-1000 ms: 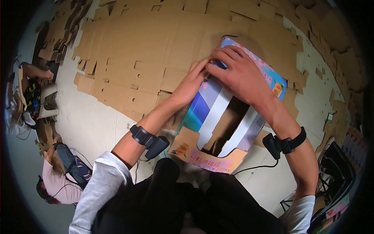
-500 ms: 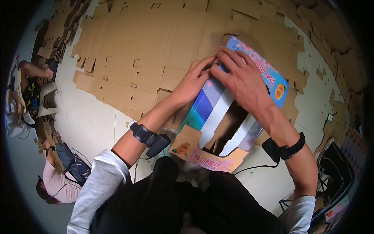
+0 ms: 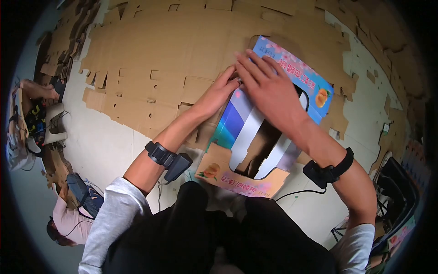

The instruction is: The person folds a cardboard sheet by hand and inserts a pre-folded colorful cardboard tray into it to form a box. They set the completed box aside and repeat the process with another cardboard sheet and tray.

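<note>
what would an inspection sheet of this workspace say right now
surface: pale floor, largely covered by flat brown die-cut cardboard blanks
job's things: colourful printed cardboard box with peach pictures, lying on the blanks, cut-out opening facing up
clutter: loose cardboard pieces piled at far left
hands: left hand fingertips at the box's far edge, grip unclear; right hand flat on the box, fingers spread
cables: thin black cable running from the black wrist device on the right forearm
surroundings: another person at lower left; black chair at right
</note>
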`<state>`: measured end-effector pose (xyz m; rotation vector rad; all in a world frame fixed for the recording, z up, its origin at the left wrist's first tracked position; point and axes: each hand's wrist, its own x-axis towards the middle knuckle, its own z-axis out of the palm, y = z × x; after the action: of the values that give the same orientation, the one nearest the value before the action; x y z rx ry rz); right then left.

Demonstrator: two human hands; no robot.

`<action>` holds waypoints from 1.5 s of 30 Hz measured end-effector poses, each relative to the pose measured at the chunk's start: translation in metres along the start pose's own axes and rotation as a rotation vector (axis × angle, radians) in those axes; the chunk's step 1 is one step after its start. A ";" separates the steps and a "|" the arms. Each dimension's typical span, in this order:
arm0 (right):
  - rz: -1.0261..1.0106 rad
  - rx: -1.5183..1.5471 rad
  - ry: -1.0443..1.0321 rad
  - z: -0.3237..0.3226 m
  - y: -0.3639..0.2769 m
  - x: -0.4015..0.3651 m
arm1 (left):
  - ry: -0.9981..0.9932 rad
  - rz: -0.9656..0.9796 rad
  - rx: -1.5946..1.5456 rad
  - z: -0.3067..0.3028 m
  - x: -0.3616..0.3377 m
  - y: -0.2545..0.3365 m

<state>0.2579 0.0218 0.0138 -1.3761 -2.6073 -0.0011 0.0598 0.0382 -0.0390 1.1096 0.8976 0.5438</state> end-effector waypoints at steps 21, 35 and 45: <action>0.060 0.182 -0.209 -0.020 -0.023 -0.030 | -0.129 -0.105 -0.059 -0.019 0.000 0.006; 0.609 0.452 0.088 -0.032 0.054 -0.100 | -0.058 -0.193 0.156 -0.008 -0.003 0.025; 0.218 0.036 -0.153 -0.043 0.015 -0.125 | 0.195 0.429 1.059 0.026 -0.007 0.036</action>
<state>0.3460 -0.0759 0.0330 -1.7017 -2.5456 0.1882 0.0794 0.0331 0.0007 2.2725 1.1560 0.5282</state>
